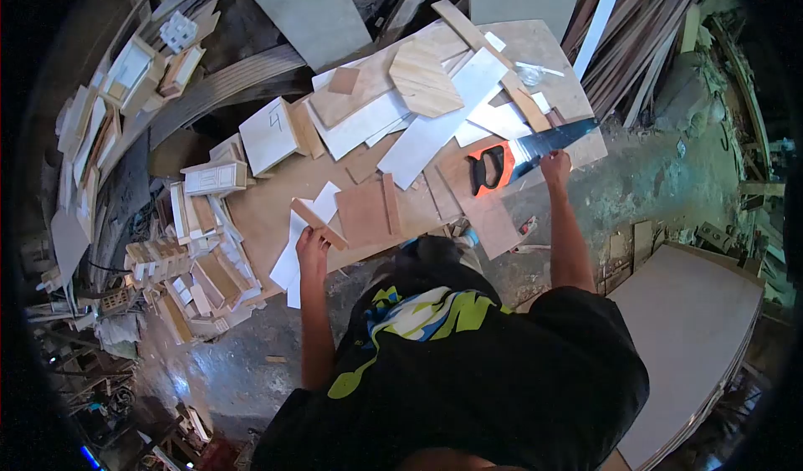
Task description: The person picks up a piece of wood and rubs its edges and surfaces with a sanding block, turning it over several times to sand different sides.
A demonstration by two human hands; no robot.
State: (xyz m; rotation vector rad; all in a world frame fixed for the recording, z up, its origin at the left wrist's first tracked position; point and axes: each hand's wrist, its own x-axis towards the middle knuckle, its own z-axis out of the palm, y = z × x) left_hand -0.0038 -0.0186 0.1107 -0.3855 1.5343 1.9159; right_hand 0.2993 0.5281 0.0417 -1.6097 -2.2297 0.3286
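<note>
My left hand [313, 247] is closed on a narrow wooden strip [319, 223] at the table's near edge, above white pieces of sheet [303, 243]. To the right of the strip lie a square brown board [362, 213] and another thin wooden strip [391, 204]. My right hand [555, 166] is closed against the lower edge of a hand saw [539, 146] with an orange and black handle. I cannot make out whether its fingers grip the blade or something small. The saw's handle points left, over a thin plywood piece [493, 222].
Wooden boxes [270, 136] and small wooden assemblies [216, 178] crowd the table's left side. An octagonal board [425, 79] and white panels [443, 118] lie at the back. Long timber strips [640, 40] lean behind. A stack of large sheets [682, 337] stands to my right.
</note>
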